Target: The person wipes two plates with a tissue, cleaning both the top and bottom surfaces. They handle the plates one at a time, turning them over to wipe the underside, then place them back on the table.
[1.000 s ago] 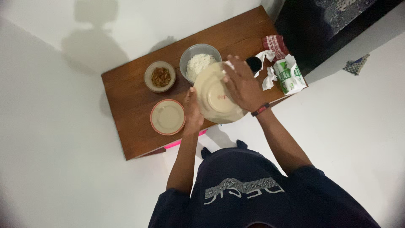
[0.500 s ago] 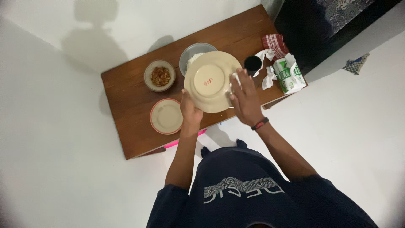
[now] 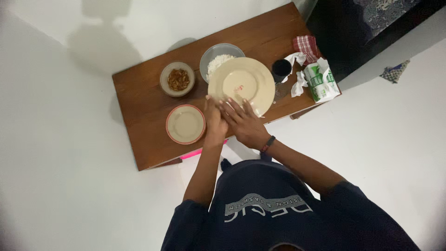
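I held the cream plate [image 3: 241, 83] upside down above the table [image 3: 139, 121]. My left hand [image 3: 214, 122] gripped its near edge. My right hand [image 3: 244, 122] lay flat and open on it.

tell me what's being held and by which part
A cream plate, underside up, held at its near rim: the left hand grips the edge, and the right hand lays its fingers on the same edge.
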